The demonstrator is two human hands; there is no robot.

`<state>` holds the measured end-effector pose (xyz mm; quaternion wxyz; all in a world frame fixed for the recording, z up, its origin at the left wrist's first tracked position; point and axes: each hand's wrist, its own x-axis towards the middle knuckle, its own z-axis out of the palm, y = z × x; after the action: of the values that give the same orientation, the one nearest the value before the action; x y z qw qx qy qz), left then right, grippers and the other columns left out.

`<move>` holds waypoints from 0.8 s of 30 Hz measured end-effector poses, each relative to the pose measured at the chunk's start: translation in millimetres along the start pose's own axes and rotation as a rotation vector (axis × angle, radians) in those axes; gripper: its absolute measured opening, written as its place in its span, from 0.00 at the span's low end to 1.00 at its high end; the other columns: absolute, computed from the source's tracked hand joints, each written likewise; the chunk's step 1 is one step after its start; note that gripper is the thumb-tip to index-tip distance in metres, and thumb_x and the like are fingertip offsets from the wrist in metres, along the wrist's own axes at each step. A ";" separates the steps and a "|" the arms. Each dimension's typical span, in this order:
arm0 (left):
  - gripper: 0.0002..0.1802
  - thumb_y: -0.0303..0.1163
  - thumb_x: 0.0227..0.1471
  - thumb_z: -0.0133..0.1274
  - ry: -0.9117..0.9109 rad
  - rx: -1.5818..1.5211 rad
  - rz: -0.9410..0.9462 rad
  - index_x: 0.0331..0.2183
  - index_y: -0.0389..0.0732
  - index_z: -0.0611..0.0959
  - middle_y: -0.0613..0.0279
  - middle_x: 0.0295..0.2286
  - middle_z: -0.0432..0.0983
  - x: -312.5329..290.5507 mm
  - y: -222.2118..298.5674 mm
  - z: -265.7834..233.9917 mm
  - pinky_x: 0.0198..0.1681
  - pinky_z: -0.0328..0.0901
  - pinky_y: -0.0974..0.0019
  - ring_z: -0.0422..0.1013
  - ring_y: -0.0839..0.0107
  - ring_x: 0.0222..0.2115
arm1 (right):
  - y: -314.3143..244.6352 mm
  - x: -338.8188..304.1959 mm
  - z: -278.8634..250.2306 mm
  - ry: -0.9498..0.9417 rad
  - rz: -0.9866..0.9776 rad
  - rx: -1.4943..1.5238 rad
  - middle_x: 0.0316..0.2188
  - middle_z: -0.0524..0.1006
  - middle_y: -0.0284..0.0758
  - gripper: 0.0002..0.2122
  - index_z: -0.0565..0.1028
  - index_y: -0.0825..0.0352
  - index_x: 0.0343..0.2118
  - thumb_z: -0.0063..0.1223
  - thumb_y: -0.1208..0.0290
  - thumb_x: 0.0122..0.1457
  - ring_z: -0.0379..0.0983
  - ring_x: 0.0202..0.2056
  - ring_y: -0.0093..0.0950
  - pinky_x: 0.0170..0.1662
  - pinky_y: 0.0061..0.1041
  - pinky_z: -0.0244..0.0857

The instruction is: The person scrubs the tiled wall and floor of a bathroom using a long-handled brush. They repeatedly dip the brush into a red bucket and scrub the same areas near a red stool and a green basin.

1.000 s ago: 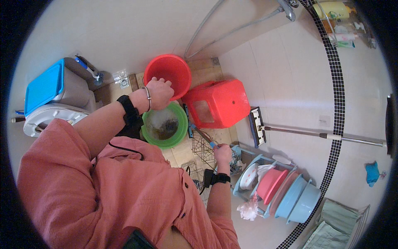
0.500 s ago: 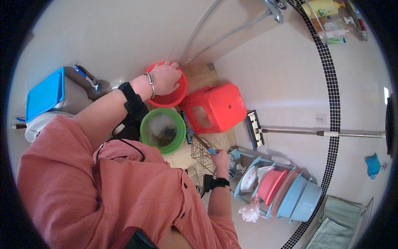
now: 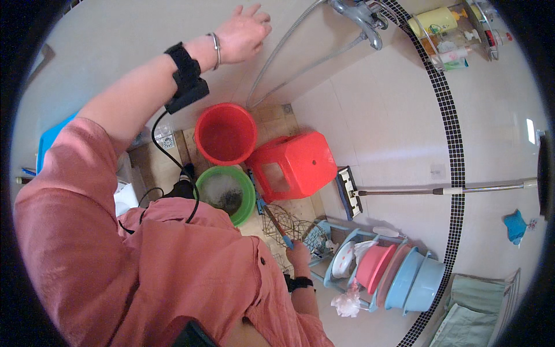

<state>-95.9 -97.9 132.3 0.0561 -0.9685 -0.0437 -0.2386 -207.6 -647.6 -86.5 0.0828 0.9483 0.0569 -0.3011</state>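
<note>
My left hand (image 3: 243, 36) is raised in front of the pale wall, fingers spread and holding nothing; a metal bracelet and a black strap are on that arm. Below it stands a red bucket (image 3: 226, 133), which it does not touch. My right hand (image 3: 299, 255), lower down, is closed around the blue grip of a long-handled cleaning tool (image 3: 276, 223). That tool's narrow blue head lies between a green basin (image 3: 247, 202) and an upturned red plastic stool (image 3: 309, 165). The basin holds cloudy, foamy water with something dark in it. Wire racks (image 3: 283, 225) lie beside the handle.
A shower tap (image 3: 358, 17) with its hose hangs above. To the right, a flat-headed mop (image 3: 404, 192) leans across the wall, and a light-blue rack (image 3: 324, 274) holds several basins. Toiletries fill a corner shelf (image 3: 445, 34). A floor drain (image 3: 167, 142) is at left.
My left hand has lifted up and away from the red bucket, uncovering its inside. My right hand keeps its hold on the tool's handle, with little movement.
</note>
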 end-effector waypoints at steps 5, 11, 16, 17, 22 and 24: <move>0.30 0.34 0.33 0.55 0.012 0.076 0.037 0.45 0.44 0.72 0.56 0.54 0.54 13.7 -31.0 -18.2 0.55 0.42 0.36 0.42 0.50 0.58 | -24.2 -18.9 -25.5 0.102 -0.004 0.024 0.30 0.76 0.40 0.16 0.74 0.55 0.41 0.50 0.62 0.47 0.74 0.32 0.41 0.34 0.40 0.68; 0.38 0.34 0.33 0.56 0.035 0.174 0.079 0.52 0.47 0.65 0.59 0.56 0.50 16.6 -44.5 -21.9 0.56 0.40 0.36 0.40 0.51 0.59 | -43.7 -1.5 -47.8 0.279 -0.081 0.165 0.29 0.76 0.41 0.16 0.74 0.58 0.40 0.51 0.62 0.47 0.73 0.31 0.43 0.34 0.40 0.67; 0.40 0.34 0.34 0.55 0.106 0.158 0.060 0.53 0.48 0.63 0.60 0.56 0.49 15.9 -54.6 -6.1 0.55 0.39 0.34 0.39 0.53 0.59 | -71.3 35.0 -66.3 0.292 -0.055 0.345 0.29 0.76 0.46 0.18 0.74 0.66 0.40 0.54 0.62 0.47 0.73 0.32 0.44 0.35 0.39 0.66; 0.39 0.34 0.35 0.55 0.102 0.157 0.046 0.53 0.48 0.62 0.61 0.56 0.49 17.0 -58.3 -1.7 0.55 0.39 0.33 0.38 0.54 0.60 | -76.3 46.5 -67.4 0.326 -0.057 0.360 0.29 0.76 0.47 0.19 0.74 0.67 0.40 0.55 0.62 0.46 0.73 0.32 0.44 0.35 0.38 0.66; 0.34 0.36 0.42 0.51 0.158 0.242 0.043 0.53 0.47 0.62 0.62 0.57 0.48 26.8 -80.6 25.1 0.54 0.40 0.33 0.38 0.54 0.60 | -96.7 135.8 -51.9 0.346 -0.048 0.495 0.27 0.76 0.49 0.20 0.74 0.75 0.38 0.57 0.64 0.46 0.74 0.30 0.41 0.34 0.35 0.64; 0.32 0.38 0.44 0.49 0.247 0.267 0.065 0.54 0.48 0.63 0.62 0.57 0.49 30.4 -86.6 37.9 0.54 0.39 0.34 0.39 0.54 0.60 | -112.1 177.5 -38.2 0.454 -0.136 0.750 0.17 0.73 0.38 0.12 0.74 0.75 0.29 0.54 0.68 0.51 0.70 0.20 0.32 0.24 0.30 0.62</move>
<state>-61.4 -5.5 120.8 0.1969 -0.9167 -0.0365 -0.3457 -59.6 -520.2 -172.5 -0.3014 0.9490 0.0228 -0.0899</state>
